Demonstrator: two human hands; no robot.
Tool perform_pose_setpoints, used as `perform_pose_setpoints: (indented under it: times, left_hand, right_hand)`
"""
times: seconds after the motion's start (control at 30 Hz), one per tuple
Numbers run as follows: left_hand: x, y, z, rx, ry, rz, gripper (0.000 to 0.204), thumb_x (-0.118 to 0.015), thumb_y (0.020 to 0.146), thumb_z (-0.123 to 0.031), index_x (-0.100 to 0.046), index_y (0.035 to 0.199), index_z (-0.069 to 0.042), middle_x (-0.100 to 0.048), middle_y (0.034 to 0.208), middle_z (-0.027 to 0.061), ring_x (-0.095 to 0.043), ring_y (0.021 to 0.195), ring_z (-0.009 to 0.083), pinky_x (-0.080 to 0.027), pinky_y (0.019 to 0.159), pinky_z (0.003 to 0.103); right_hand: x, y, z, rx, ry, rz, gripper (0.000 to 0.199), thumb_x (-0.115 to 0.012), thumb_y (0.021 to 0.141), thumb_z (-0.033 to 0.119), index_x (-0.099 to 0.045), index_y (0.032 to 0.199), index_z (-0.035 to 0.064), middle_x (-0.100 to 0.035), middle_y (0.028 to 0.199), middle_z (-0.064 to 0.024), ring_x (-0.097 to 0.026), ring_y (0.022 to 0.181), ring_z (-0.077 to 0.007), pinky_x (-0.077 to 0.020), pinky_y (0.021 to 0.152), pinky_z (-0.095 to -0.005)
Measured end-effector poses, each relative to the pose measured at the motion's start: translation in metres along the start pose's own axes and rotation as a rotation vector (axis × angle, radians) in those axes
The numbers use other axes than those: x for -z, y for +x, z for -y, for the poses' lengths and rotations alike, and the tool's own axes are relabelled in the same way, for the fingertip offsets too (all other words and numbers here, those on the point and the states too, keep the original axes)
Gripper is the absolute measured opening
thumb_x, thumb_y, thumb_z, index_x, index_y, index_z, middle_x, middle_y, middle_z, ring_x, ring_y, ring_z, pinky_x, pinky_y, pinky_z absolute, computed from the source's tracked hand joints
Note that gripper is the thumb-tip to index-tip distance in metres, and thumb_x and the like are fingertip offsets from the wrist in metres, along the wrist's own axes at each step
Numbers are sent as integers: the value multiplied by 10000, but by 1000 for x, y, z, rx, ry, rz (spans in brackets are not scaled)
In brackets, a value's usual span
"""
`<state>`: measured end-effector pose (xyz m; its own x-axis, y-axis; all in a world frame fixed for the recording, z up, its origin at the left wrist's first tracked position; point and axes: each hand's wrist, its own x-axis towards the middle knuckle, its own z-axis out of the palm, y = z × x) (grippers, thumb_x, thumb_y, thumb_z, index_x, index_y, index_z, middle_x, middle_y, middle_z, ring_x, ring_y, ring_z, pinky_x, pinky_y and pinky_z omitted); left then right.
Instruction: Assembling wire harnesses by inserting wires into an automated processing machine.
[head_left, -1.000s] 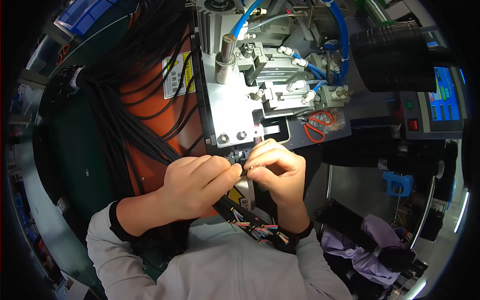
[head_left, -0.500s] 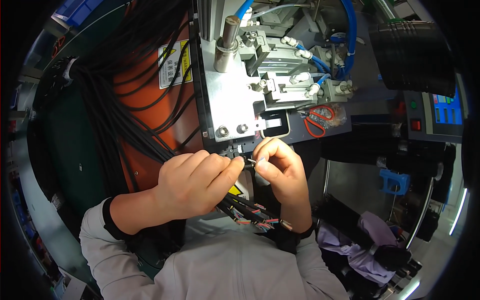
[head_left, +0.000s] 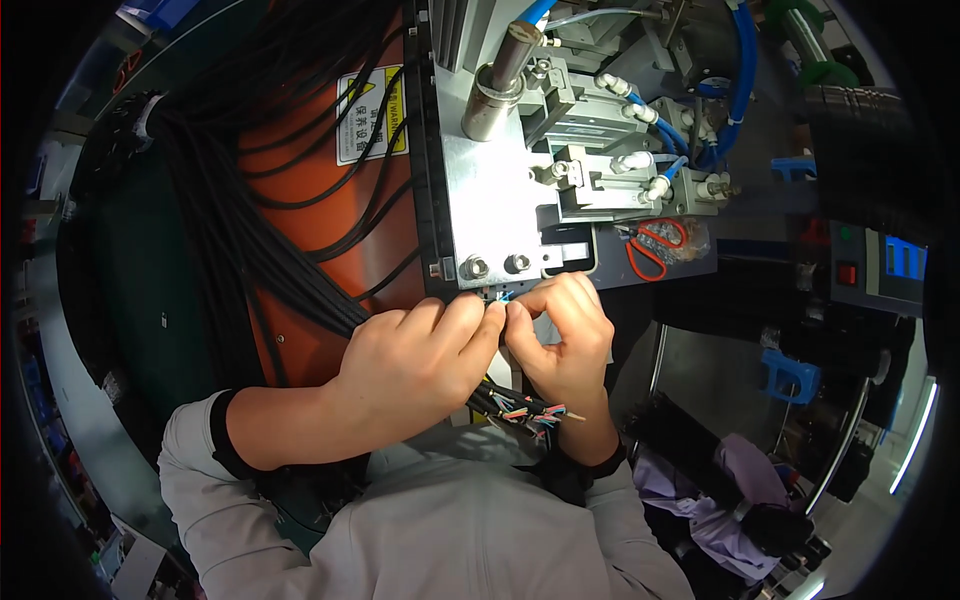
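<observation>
My left hand [head_left: 420,355] is closed round a bundle of black cables [head_left: 310,285] that runs in from the left. The cables' stripped ends [head_left: 525,410], with pink, white and bluish wires bared, stick out below that hand. Between the fingertips of both hands are thin blue and white wires [head_left: 506,297] of one cable end. My right hand [head_left: 565,340] pinches close beside these wires; its exact grip is partly hidden by the fingers. Both sets of fingertips are just below the front edge of a metal machine plate [head_left: 485,215].
Pneumatic cylinders [head_left: 600,130] with blue hoses stand on the machine. Red-handled scissors [head_left: 655,250] lie right of a small black tray [head_left: 580,262]. An orange panel [head_left: 320,215] is under the cables at left. A blue stool [head_left: 790,375] and lilac cloth [head_left: 725,490] are at right.
Both hands have come slightly up toward the plate's edge. The blue and white wires now show fanned out above the fingertips. The machine appears shifted right in the view.
</observation>
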<state>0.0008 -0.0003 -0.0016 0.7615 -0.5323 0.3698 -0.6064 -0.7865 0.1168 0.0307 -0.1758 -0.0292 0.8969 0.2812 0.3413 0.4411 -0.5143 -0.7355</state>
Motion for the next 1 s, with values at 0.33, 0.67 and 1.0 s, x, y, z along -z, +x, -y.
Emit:
perform_pose_setpoints:
  times: [0.33, 0.67, 1.0]
  left_hand:
    - [-3, 5, 7, -16, -8, -61, 208, -621, 722, -114, -657, 914, -42, -482, 734, -19, -495, 588, 84, -361, 473, 219]
    - [12, -4, 0, 77, -4, 40, 191, -663, 762, -110, -680, 943, -51, -571, 807, -5, -551, 611, 118, -406, 499, 231]
    - [11, 0, 13, 41, -290, -47, 198, -717, 753, -169, -683, 919, -67, -593, 743, 2, -565, 558, 134, -408, 492, 261]
  right_hand:
    - [-19, -15, -19, -714, 947, -37, 73, -637, 760, -9, -567, 763, 13, -561, 719, -93, -519, 684, -222, -419, 630, -301]
    - [-20, -13, -9, -421, 513, -113, 74, -653, 814, 18, -586, 784, 11, -599, 768, -65, -541, 714, -192, -431, 661, -269]
    - [15, -7, -7, 290, 643, 135, 224, -757, 688, 3, -693, 901, 24, -656, 854, -68, -610, 773, -223, -469, 720, -305]
